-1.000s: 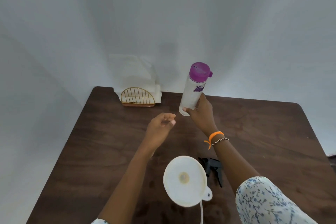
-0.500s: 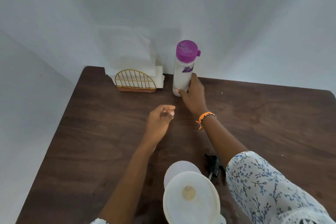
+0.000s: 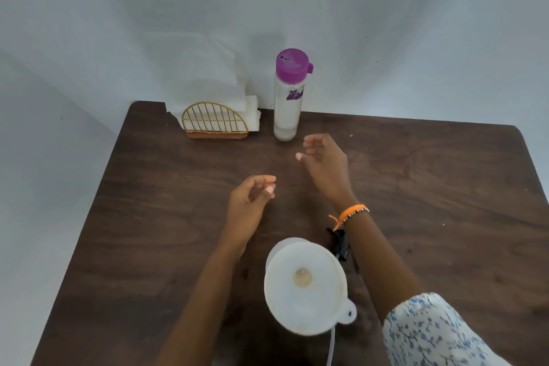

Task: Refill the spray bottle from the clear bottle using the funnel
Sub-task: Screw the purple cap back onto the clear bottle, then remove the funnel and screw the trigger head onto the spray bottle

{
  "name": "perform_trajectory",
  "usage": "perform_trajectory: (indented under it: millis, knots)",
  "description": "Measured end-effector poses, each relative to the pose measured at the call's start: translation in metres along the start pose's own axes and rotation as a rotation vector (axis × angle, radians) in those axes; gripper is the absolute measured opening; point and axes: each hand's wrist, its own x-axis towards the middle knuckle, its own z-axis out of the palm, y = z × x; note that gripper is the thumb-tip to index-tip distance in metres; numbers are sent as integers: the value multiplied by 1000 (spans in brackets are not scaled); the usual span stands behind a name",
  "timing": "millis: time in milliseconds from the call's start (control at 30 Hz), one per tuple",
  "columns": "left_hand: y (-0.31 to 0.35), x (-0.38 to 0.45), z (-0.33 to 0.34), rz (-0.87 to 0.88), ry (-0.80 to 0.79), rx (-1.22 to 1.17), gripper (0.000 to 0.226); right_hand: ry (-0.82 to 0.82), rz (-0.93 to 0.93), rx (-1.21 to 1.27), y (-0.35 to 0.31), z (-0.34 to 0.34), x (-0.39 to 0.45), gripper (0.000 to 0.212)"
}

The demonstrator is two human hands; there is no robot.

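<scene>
The clear bottle [image 3: 288,101] with a purple cap stands upright at the table's far edge, a little liquid at its bottom. My right hand [image 3: 323,165] hovers just in front of it, fingers apart and holding nothing. My left hand [image 3: 251,202] floats over the middle of the table, fingers loosely curled and empty. Near me a white funnel [image 3: 306,285] sits in the spray bottle, whose body [image 3: 285,245] shows only as a pale rim behind it. A black spray head [image 3: 338,244] lies on the table under my right forearm, partly hidden.
A gold wire napkin holder [image 3: 215,123] with white napkins stands at the far left, beside the clear bottle. The dark wooden table [image 3: 430,187] meets a pale wall at the back. A thin clear tube [image 3: 330,348] hangs below the funnel.
My right hand set the clear bottle down upright at the table's far edge, let go and drew back a little. My left hand stayed almost still.
</scene>
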Motion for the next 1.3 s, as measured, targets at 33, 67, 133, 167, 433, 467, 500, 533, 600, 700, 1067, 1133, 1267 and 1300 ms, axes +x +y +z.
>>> perform_trajectory:
  millis: [33,67,133,167,433,467,500,533,600,700,1067,1133,1267,1300]
  knots:
    - [-1,-8,-2,7,19,-16,20,-7,-4,17,-2,-5,-13,25]
    - [-2,-16,-4,18,36,-28,20,-14,-5,29,-4,-10,-25,22]
    - [-3,-35,-9,39,49,-37,21,-37,-7,34,-6,-19,-51,18]
    - [-4,-46,-11,52,50,-44,22,-54,-9,30,-7,-24,-64,16]
    - [-13,-115,-13,118,-58,-87,37,-122,69,301,-37,-59,-160,26]
    - [-13,-122,-11,119,-79,-112,39,-117,68,318,-41,-62,-169,28]
    - [-14,-128,-10,123,-102,-118,42,-117,65,328,-44,-64,-176,28]
    - [-17,-132,-9,131,-121,-94,46,-123,55,323,-47,-65,-181,27]
    - [-22,-135,-6,154,-165,-34,52,-146,9,229,-51,-67,-188,18]
    - [-22,-139,0,157,-166,-1,46,-144,-59,-40,-54,-64,-193,11]
    - [-29,-129,9,318,23,144,27,168,17,79,-57,-67,-206,15]
    - [-31,-127,9,324,19,139,27,170,77,178,-60,-69,-208,17]
    - [-31,-126,10,325,23,126,27,138,122,292,-61,-73,-210,17]
    - [-32,-126,10,326,24,121,27,128,130,307,-60,-72,-209,18]
